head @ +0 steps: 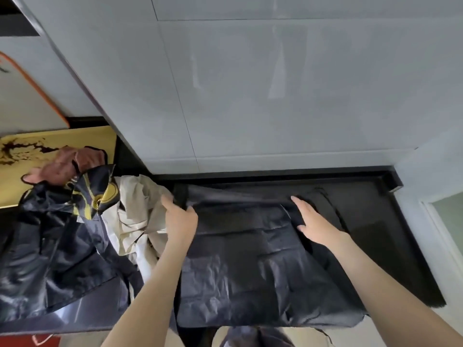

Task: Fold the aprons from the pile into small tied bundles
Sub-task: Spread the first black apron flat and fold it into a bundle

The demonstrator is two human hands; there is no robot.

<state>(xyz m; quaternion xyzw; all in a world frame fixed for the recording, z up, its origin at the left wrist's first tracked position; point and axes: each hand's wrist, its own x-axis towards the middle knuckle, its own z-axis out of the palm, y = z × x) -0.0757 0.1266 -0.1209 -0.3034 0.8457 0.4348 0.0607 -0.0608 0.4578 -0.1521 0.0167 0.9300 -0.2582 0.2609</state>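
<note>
I have the thin, crinkled, matte black fabric apron (250,259) spread flat on the dark glossy counter (380,221) in the lower centre of the frame, its far edge running left to right between my hands. My left hand (181,219) pinches that edge's left corner with thumb and curled fingers, while my right hand (315,224) lies straight-fingered on the right corner. The left is nearer the rumpled pile of navy, cream and yellow aprons (75,221) at left, so I judge the fold crosses rightward.
</note>
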